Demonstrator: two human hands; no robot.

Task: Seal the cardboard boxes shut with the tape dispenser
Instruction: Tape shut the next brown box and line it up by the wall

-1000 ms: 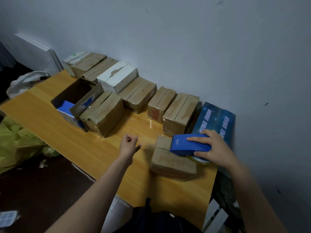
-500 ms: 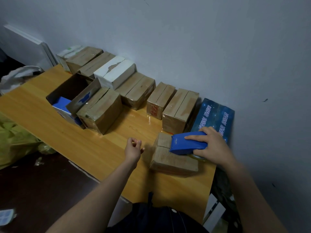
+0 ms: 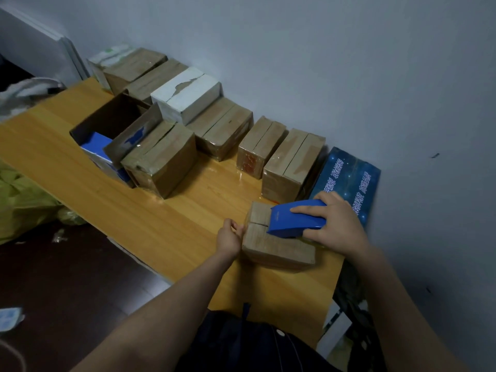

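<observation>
Tape dispenser (image 3: 296, 218), blue, lying on the top face of a small cardboard box (image 3: 276, 248) near the front right end of the wooden table (image 3: 166, 224). Its long axis follows the box's centre seam, and its front end points left, toward the left hand (image 3: 229, 237). At the rear, the right hand (image 3: 336, 224) grips it, fingers over the top and thumb on the near side. Curled fingers of the left hand touch the box's left end; whether they pinch anything cannot be told. Just behind stands a dark blue carton (image 3: 349, 178).
</observation>
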